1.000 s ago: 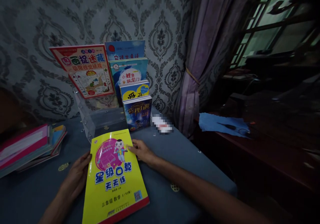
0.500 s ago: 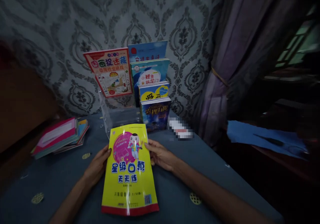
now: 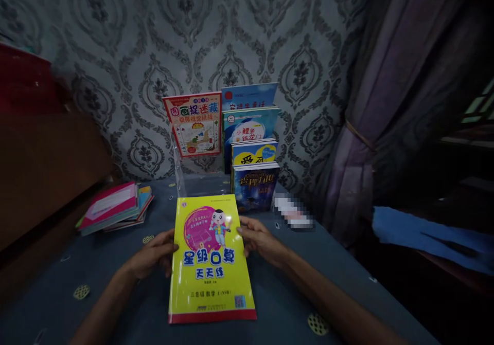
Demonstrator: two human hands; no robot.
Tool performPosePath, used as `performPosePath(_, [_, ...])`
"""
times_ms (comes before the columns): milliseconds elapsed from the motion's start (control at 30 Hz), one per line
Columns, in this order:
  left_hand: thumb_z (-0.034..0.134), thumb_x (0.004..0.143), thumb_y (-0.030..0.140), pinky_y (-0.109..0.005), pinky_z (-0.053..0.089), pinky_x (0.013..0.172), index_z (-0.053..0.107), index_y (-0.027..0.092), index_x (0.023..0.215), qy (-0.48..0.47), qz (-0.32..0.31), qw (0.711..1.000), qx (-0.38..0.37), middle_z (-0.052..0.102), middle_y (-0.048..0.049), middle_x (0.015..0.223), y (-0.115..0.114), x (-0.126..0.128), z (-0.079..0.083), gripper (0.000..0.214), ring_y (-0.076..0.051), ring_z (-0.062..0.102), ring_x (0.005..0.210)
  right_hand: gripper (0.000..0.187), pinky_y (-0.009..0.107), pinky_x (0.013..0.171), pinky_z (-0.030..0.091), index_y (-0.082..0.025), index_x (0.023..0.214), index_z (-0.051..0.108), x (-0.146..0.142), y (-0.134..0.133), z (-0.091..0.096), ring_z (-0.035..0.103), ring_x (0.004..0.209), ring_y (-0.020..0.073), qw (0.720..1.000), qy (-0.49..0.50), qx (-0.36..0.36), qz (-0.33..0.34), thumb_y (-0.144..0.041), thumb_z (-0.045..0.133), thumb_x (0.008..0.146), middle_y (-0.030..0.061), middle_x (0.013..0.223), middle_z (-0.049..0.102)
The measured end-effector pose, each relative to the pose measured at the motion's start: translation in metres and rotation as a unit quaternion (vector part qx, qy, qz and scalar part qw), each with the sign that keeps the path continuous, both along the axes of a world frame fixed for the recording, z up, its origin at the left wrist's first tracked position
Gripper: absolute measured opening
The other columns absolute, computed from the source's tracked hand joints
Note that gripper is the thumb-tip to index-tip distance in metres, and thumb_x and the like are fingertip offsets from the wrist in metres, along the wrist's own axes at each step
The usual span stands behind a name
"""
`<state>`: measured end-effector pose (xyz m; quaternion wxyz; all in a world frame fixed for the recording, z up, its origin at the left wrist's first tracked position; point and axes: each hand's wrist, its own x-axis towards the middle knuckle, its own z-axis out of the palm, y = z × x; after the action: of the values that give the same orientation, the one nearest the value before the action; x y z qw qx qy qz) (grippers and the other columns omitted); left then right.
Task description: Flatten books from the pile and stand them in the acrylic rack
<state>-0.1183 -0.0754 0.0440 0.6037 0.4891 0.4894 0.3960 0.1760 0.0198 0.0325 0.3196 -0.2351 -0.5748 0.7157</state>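
A yellow workbook (image 3: 210, 262) with a red bottom strip, a magenta circle and a cartoon child faces up in front of me. My left hand (image 3: 154, 255) grips its left edge, thumb on the margin and fingers partly behind it. On the opposite edge, my right hand (image 3: 260, 239) pinches the cover's side, fingertips tucked under. Just beyond stands a clear stepped book stand (image 3: 179, 173). It bears a red-bordered picture book (image 3: 198, 134) at left and, at right, a column of blue and yellow books with a dark blue book (image 3: 255, 191) foremost.
A pile of books with a pink cover (image 3: 111, 203) lies on the dark tablecloth (image 3: 127, 283) at left. Behind it is a brown box (image 3: 46, 165). A pixelated white item (image 3: 293, 211) rests right of the stand. A tied curtain (image 3: 355, 144) hangs at right.
The view has shifted left, so the scene sits further right. The yellow workbook, bowed before, now looks flatter. Both hands still hold its sides.
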Motion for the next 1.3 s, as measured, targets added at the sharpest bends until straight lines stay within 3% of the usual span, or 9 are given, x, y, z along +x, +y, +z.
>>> performPosePath(200, [0.069, 0.073, 0.033, -0.024, 0.05, 0.053, 0.047, 0.022, 0.139, 0.061, 0.036, 0.992, 0.108, 0.068, -0.0062, 0.094, 0.002, 0.005, 0.018, 0.07, -0.018, 0.061, 0.071, 0.043, 0.022, 0.049, 0.05, -0.02, 0.109, 0.063, -0.004, -0.003, 0.04, 0.067, 0.074, 0.0175, 0.986, 0.007, 0.158, -0.043, -0.054, 0.067, 0.081, 0.0074, 0.098, 0.072])
performPosePath(500, [0.055, 0.071, 0.021, -0.027, 0.045, 0.064, 0.064, 0.019, 0.115, 0.101, -0.003, 0.981, 0.164, 0.065, -0.003, 0.089, -0.01, 0.021, 0.016, 0.045, -0.017, 0.056, 0.077, 0.031, 0.028, 0.066, 0.051, -0.023, 0.1, 0.055, -0.012, -0.03, 0.04, 0.063, 0.08, 0.0184, 0.965, -0.016, 0.256, -0.054, -0.053, 0.051, 0.093, 0.0054, 0.097, 0.067])
performPosePath(667, [0.057, 0.072, 0.024, -0.031, 0.047, 0.073, 0.065, 0.017, 0.097, 0.133, 0.018, 0.973, 0.189, 0.061, -0.0024, 0.087, -0.007, 0.023, 0.028, 0.028, -0.018, 0.056, 0.079, 0.032, 0.032, 0.069, 0.053, -0.022, 0.096, 0.057, -0.013, -0.029, 0.055, 0.063, 0.083, 0.0211, 0.953, -0.034, 0.291, -0.074, -0.053, 0.051, 0.093, 0.0053, 0.093, 0.067])
performPosePath(900, [0.059, 0.075, 0.029, -0.027, 0.046, 0.068, 0.065, 0.017, 0.101, 0.12, 0.019, 0.95, 0.287, 0.06, -0.001, 0.08, 0.004, 0.025, 0.08, 0.028, -0.015, 0.054, 0.073, 0.034, 0.034, 0.074, 0.054, -0.023, 0.102, 0.059, -0.011, -0.016, 0.091, 0.063, 0.09, 0.0228, 0.941, -0.016, 0.319, -0.115, -0.054, 0.054, 0.089, 0.0059, 0.099, 0.067])
performPosePath(1000, [0.063, 0.077, 0.035, -0.026, 0.047, 0.066, 0.065, 0.017, 0.108, 0.118, 0.057, 0.932, 0.339, 0.065, -0.0048, 0.09, 0.015, 0.02, 0.103, 0.035, -0.017, 0.056, 0.076, 0.034, 0.034, 0.074, 0.055, -0.024, 0.104, 0.059, -0.013, -0.002, 0.11, 0.063, 0.092, 0.0229, 0.932, 0.0, 0.334, -0.14, -0.053, 0.055, 0.088, 0.0055, 0.103, 0.067])
performPosePath(1100, [0.066, 0.078, 0.04, -0.026, 0.048, 0.066, 0.065, 0.017, 0.108, 0.116, 0.099, 0.907, 0.393, 0.067, -0.007, 0.098, 0.032, 0.013, 0.129, 0.038, -0.018, 0.058, 0.08, 0.029, 0.035, 0.073, 0.055, -0.024, 0.099, 0.06, -0.019, 0.015, 0.136, 0.063, 0.09, 0.0225, 0.913, 0.021, 0.373, -0.167, -0.05, 0.057, 0.086, 0.0048, 0.1, 0.066])
performPosePath(1300, [0.069, 0.074, 0.039, -0.025, 0.048, 0.062, 0.064, 0.017, 0.103, 0.096, 0.153, 0.847, 0.5, 0.068, -0.0049, 0.092, 0.071, 0.001, 0.189, 0.036, -0.017, 0.059, 0.077, 0.023, 0.038, 0.075, 0.055, -0.025, 0.101, 0.06, -0.037, 0.053, 0.199, 0.062, 0.088, 0.0225, 0.856, 0.057, 0.468, -0.21, -0.042, 0.056, 0.086, 0.0046, 0.1, 0.066])
